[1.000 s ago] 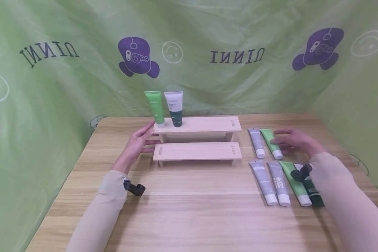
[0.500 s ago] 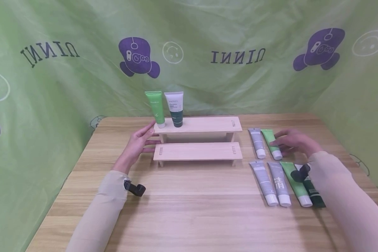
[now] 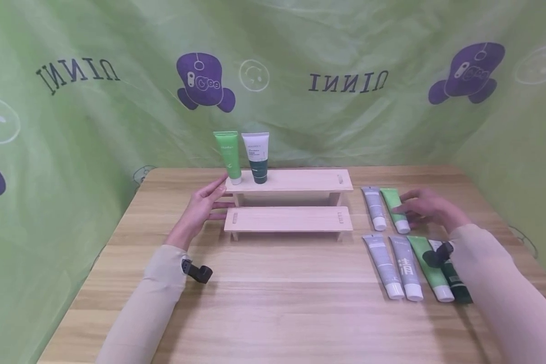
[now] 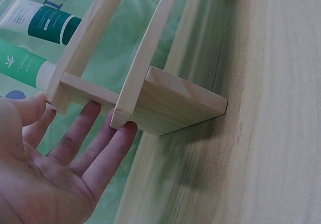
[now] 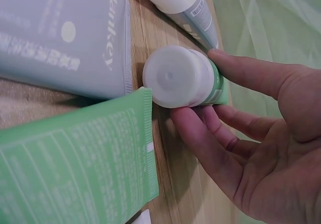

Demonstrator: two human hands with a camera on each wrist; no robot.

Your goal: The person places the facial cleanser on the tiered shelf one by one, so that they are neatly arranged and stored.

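Observation:
My left hand is at the left end of a two-tier wooden stand. In the left wrist view its fairly straight fingers touch the ends of the boards. On the upper board stand a green tube and a white-and-dark-green tube, both upright on their caps. My right hand pinches a second green tube lying on the table at the right. In the right wrist view that tube's white cap faces the camera, between thumb and index finger.
A grey tube lies left of the pinched one. Nearer to me lie two more grey tubes, a green tube and a dark green tube partly under my right forearm. A green printed cloth hangs behind the table.
My right hand has closed in a little on the green tube, with its fingers now nearer the tube's side. The left hand stays at the stand. The head view has shifted slightly.

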